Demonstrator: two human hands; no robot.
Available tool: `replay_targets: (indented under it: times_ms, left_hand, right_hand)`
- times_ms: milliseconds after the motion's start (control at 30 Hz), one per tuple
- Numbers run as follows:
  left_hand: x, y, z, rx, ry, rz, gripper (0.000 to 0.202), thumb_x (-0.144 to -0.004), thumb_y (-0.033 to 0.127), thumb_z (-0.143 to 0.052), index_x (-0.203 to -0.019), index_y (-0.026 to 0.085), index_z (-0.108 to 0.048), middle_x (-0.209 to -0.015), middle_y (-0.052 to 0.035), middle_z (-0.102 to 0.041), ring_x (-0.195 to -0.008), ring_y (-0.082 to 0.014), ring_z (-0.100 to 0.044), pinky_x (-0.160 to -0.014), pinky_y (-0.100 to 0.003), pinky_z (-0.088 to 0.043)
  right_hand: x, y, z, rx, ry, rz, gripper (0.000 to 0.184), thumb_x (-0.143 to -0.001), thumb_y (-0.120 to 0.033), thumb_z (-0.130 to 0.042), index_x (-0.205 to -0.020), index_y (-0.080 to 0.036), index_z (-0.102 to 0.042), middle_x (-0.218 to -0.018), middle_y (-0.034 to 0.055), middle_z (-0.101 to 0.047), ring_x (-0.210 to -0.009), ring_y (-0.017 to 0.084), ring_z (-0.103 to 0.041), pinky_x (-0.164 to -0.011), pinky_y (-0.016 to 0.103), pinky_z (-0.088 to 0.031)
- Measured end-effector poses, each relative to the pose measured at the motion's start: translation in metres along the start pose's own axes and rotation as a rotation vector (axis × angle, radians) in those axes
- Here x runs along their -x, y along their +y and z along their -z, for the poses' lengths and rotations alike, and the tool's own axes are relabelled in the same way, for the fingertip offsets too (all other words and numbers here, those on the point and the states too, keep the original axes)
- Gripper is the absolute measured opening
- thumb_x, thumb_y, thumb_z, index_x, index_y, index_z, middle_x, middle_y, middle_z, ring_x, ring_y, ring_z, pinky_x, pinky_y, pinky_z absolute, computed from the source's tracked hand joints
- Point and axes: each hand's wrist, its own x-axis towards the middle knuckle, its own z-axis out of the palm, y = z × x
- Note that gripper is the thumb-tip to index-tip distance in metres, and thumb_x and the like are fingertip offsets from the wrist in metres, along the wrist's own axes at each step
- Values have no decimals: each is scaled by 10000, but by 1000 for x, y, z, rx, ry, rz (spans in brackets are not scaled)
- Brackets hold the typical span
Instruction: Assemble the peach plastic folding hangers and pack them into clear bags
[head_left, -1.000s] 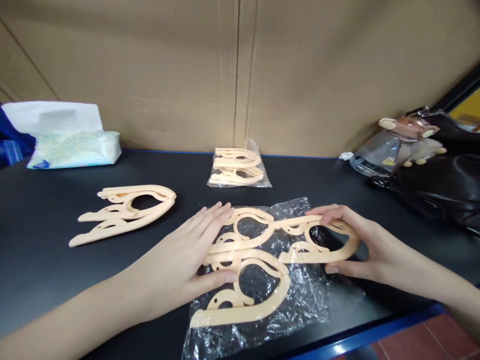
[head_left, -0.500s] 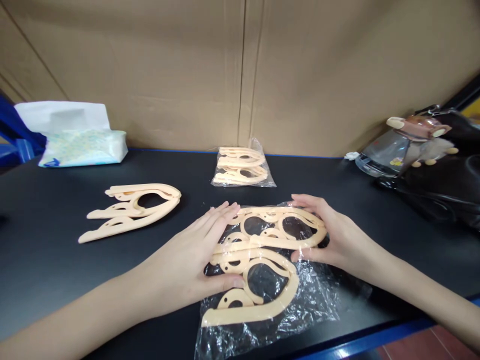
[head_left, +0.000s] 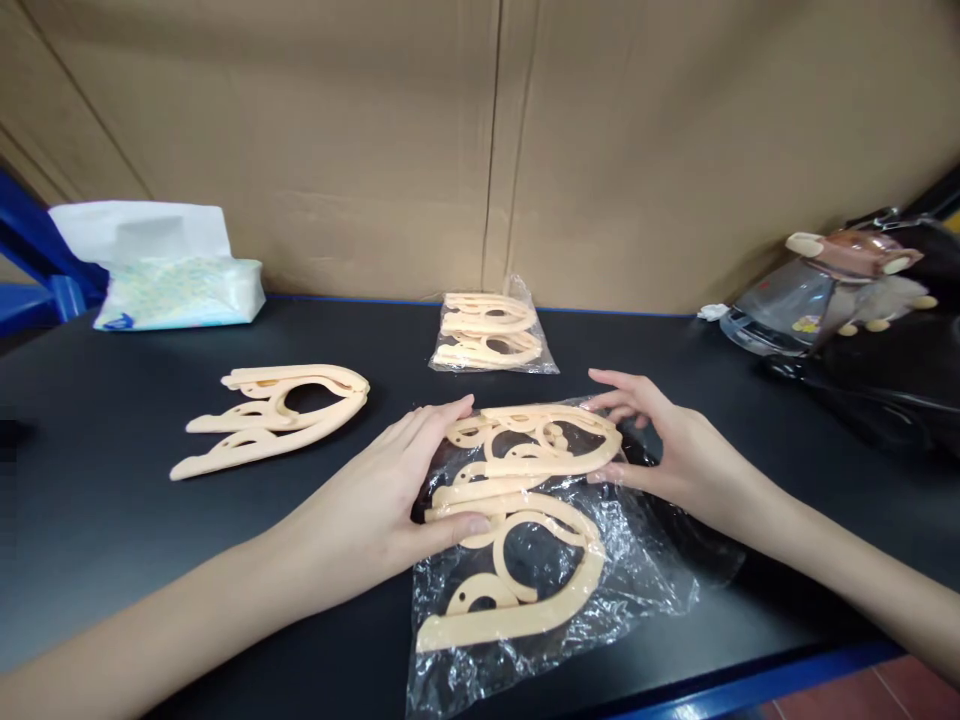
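A cream plastic folding hanger [head_left: 525, 470] lies on a crumpled clear plastic bag [head_left: 637, 590] on the black table [head_left: 112, 520]. My left hand [head_left: 390, 500] holds its left end, thumb under and fingers laid over it. My right hand [head_left: 667, 450] grips the folded arm at the right end, thumb below and fingers curved over the top. The hanger's lower arm [head_left: 525, 600] still sticks out toward me.
Loose cream hangers [head_left: 277, 410] lie folded at the left. A sealed bag of hangers [head_left: 487, 335] sits at the back by the cardboard wall [head_left: 480, 140]. A tissue pack [head_left: 165, 275] is far left. A bottle with a plush lid [head_left: 817, 290] and a black bag [head_left: 885, 380] stand at the right.
My right hand has swung the hanger's right arm leftward, folding it in over the middle. My left hand stayed on the left end. The view shifted slightly.
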Motion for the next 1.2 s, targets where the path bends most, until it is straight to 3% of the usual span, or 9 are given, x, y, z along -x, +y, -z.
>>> replay_targets:
  times_ms: [133,333,500,700,833,1200]
  left_hand:
    - [-1,1,1,29,-10,17,834,-836,597,-605,-1508,262,-244,-1502,-115,-428,-1347,-324,-446,-1089,-489,-419]
    - [-1,3,-1,77,-9,37,849,-810,568,-657,-1497,255,-268,-1463,-110,-460,-1293,-315,-492,-1042,-458,-460]
    - [0,2,-4,97,27,23,836,-811,565,-665,-1496,280,-280,-1477,-99,-449,-1324,-323,-457,-1079,-475,-418]
    - [-1,0,1,52,-59,1,731,-904,591,-520,-1508,285,-246,-1520,-83,-392,-1379,-298,-393,-1128,-475,-367]
    - [0,4,3,53,-37,20,595,-946,592,-436,-1455,298,-344,-1509,-36,-417,-1396,-256,-370,-1164,-447,-319]
    - [4,8,1,-42,-24,-13,534,-983,555,-369,-1452,301,-351,-1550,-11,-381,-1446,-222,-309,-1175,-419,-320]
  right_hand:
    - [-8,-2,3,-81,-52,-37,685,-763,-320,-724,-1366,-221,-415,-1110,72,-704,-831,207,-665,-808,422,-544]
    - [-9,-6,3,-335,-170,-62,650,-815,-334,-736,-1370,-242,-410,-1177,71,-697,-1009,210,-661,-863,402,-514]
    - [-13,-7,-8,-421,-117,-18,567,-834,-302,-737,-1326,-242,-461,-1136,49,-716,-1052,202,-661,-881,375,-521]
    - [-12,-2,-16,-333,-29,-24,522,-818,-404,-750,-1264,-254,-524,-1076,25,-738,-943,196,-689,-822,354,-532]
    - [-7,-5,-13,-196,-24,-26,435,-848,-408,-713,-1237,-279,-568,-1125,11,-734,-970,201,-688,-820,345,-525]
    - [2,-5,-12,-224,-53,-17,420,-863,-420,-699,-1231,-260,-572,-1238,61,-687,-1146,241,-630,-852,363,-500]
